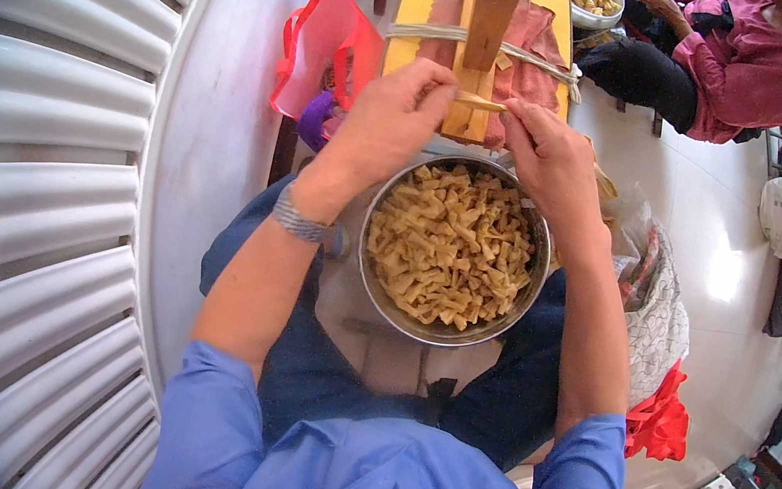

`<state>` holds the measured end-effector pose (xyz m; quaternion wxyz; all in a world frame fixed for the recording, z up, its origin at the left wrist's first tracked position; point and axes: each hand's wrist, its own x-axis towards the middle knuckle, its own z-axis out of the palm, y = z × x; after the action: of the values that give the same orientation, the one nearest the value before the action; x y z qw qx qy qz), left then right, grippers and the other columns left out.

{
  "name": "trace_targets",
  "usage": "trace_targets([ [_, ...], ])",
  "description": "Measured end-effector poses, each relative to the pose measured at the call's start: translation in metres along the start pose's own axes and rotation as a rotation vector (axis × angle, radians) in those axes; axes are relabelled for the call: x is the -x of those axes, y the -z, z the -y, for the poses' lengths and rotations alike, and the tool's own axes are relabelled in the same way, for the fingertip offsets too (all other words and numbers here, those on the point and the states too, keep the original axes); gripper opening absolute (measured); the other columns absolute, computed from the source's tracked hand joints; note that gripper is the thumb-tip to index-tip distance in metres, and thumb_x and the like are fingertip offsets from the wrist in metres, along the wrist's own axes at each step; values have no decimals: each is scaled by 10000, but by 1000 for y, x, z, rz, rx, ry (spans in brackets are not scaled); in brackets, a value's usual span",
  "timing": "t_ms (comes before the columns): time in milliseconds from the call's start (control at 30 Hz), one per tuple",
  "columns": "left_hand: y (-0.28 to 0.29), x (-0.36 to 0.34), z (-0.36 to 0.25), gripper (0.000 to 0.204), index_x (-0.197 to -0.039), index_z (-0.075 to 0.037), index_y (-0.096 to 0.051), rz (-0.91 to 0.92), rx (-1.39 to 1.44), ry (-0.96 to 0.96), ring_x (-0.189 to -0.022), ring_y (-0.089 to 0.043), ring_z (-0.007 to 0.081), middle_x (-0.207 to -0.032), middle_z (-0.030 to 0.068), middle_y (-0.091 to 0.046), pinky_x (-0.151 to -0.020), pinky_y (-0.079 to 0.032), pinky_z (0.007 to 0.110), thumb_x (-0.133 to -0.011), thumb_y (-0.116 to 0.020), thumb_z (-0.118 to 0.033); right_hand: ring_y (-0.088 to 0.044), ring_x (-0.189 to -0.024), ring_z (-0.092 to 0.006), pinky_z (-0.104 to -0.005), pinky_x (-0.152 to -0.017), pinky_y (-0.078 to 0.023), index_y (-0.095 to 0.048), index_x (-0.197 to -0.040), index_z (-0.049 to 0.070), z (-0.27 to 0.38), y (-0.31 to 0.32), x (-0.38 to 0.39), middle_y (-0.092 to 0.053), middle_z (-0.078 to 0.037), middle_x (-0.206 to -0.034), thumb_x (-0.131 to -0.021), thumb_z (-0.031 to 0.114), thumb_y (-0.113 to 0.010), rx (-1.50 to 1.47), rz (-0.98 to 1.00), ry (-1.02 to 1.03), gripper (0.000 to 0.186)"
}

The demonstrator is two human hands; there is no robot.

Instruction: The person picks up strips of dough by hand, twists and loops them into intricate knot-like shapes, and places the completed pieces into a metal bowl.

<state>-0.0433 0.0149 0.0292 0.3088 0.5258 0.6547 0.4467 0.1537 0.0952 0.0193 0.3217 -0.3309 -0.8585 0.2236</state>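
Between both hands I hold a thin, pale yellow strip (pixel 479 103), root-like, though I cannot tell its kind. My left hand (pixel 399 109) pinches its left end, and the fingers of my right hand (pixel 548 152) close on the other end. Just beneath the strip lies a flat wooden piece (pixel 467 126) with an upright wooden block (pixel 494 17) rising from it. Below my hands, a round metal pot (pixel 368 277) between my knees is filled with chopped yellow pieces (pixel 452 244).
Pale cord (pixel 435 32) binds the wooden piece and a reddish cloth (pixel 531 35) to a yellow board (pixel 425 2). A red bag (pixel 325 42) stands left, patterned bags (pixel 654 314) right. A co-worker (pixel 740 74) sits at the far right near a bowl (pixel 587 17). White slats (pixel 61 84) line my left.
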Motion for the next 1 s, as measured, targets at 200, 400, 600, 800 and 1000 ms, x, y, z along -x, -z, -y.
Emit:
trace_targets([
  [200, 6, 14, 4, 331, -975, 2, -695, 207, -242, 102, -771, -652, 153, -824, 77, -701, -741, -522, 303, -971, -615, -320, -658, -785, -407, -477, -696, -517, -642, -877, 45, -5, 16, 10, -648, -236, -799, -884, 217, -626, 154, 189, -286, 173],
  [400, 18, 27, -1, 576, -881, 5, -719, 444, 326, 397, -761, -656, 136, -798, 55, -701, -738, -535, 267, -1015, -512, -515, -672, -846, -298, -382, -753, -533, -704, -988, 32, 23, 24, 20, -687, -132, -895, -864, 107, -698, -234, 222, 2, 145],
  [600, -1, 39, -21, 550, -1066, -10, -681, 626, 931, 670, -840, -661, 117, -967, 34, -699, -769, -548, 254, -1035, -461, -513, -654, -932, -222, -383, -841, -508, -748, -1047, 136, 56, 22, 27, -711, -27, -1002, -753, 112, -760, -221, 190, 507, 296],
  [800, -25, 46, -25, 320, -1233, -39, -614, 621, 1019, 588, -938, -629, 70, -1082, 13, -665, -831, -530, 240, -1037, -547, -283, -640, -913, -180, -362, -827, -496, -740, -1038, 169, 78, 19, 46, -662, 19, -950, -700, 153, -757, -275, 256, 595, 338],
  [1000, -33, 50, -28, 292, -1240, -29, -608, 667, 1023, 372, -1044, -607, 87, -1183, 24, -639, -897, -506, 247, -1002, -599, -198, -632, -740, -173, -325, -692, -504, -741, -964, 27, 72, 41, 40, -633, -27, -759, -859, 159, -755, -624, 205, 138, 169],
])
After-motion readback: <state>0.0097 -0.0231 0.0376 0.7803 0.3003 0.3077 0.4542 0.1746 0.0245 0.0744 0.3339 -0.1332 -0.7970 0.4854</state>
